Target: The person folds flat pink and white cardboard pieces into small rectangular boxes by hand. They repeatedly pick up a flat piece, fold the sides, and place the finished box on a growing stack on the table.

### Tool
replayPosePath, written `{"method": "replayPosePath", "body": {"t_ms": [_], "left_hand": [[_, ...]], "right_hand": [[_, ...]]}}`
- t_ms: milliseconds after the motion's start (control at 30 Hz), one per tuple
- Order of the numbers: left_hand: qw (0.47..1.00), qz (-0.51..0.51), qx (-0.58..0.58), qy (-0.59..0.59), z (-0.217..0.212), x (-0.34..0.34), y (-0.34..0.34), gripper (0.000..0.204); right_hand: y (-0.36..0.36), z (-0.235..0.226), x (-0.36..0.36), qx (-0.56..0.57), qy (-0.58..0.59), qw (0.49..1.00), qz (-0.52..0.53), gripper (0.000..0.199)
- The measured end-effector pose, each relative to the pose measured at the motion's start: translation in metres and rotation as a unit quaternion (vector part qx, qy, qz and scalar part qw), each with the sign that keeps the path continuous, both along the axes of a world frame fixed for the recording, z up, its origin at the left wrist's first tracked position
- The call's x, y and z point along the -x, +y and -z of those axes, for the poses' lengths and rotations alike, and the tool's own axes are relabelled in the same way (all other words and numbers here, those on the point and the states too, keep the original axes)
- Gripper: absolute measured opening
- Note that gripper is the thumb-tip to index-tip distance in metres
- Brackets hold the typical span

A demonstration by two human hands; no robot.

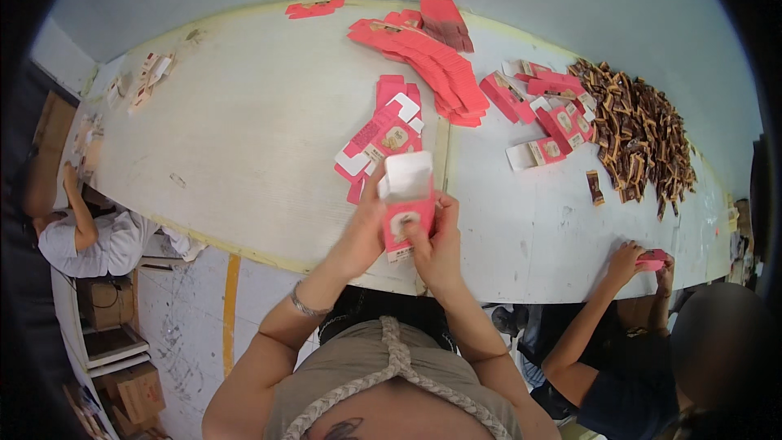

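Observation:
Between my two hands, over the table's near edge, I hold a pink carton [410, 213] with its white top flap standing up. My left hand [368, 224] grips its left side, fingers partly hidden behind it. My right hand [438, 246] closes on the right side, thumb on the front panel. Just beyond the carton lie flattened pink cartons [380, 135], loosely overlapping. Farther off, a fanned row of flat pink cartons [432, 65] curves across the table. To the right sit several folded-up pink cartons [562, 118], some with white flaps out.
A large heap of brown wrapped sachets [639, 134] covers the right end of the table [269, 130], with one sachet [595, 188] apart. At right a person [627, 358] holds a small pink box [652, 259]. Another person [102, 236] sits at far left near pale cartons [151, 77].

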State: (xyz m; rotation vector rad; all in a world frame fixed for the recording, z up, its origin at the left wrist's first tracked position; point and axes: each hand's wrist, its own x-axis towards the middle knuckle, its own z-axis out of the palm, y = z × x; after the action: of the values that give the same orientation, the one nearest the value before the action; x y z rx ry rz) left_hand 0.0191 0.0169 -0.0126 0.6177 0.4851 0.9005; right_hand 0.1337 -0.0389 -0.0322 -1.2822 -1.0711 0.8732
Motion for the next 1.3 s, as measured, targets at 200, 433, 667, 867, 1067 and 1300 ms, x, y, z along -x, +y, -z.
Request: {"method": "replayPosePath", "body": {"t_ms": [200, 433, 667, 867, 1067, 1300], "left_hand": [[0.859, -0.009, -0.372, 0.353, -0.003, 0.011, -0.018, 0.063], [0.895, 0.073, -0.306, 0.316, 0.002, 0.021, -0.026, 0.043], [0.845, 0.087, -0.351, 0.393, -0.002, 0.031, -0.033, 0.049], [0.842, 0.073, -0.406, 0.347, 0.001, 0.035, -0.033, 0.064], [0.853, 0.053, -0.388, 0.345, 0.003, 0.034, -0.033, 0.057], [0.885, 0.126, -0.313, 0.321, 0.012, 0.032, -0.032, 0.037]], "right_hand": [[0.004, 0.006, -0.002, -0.038, -0.021, 0.999, 0.003, 0.033], [0.003, 0.018, -0.002, -0.123, -0.032, 0.991, 0.033, 0.02], [0.0, -0.01, -0.023, 0.093, 0.291, 0.947, -0.102, 0.012], [-0.009, -0.025, -0.027, 0.098, 0.204, 0.966, -0.124, 0.017], [-0.012, -0.019, -0.032, 0.081, 0.184, 0.971, -0.129, 0.02], [-0.038, -0.016, -0.033, 0.113, 0.084, 0.98, -0.143, 0.026]]}}
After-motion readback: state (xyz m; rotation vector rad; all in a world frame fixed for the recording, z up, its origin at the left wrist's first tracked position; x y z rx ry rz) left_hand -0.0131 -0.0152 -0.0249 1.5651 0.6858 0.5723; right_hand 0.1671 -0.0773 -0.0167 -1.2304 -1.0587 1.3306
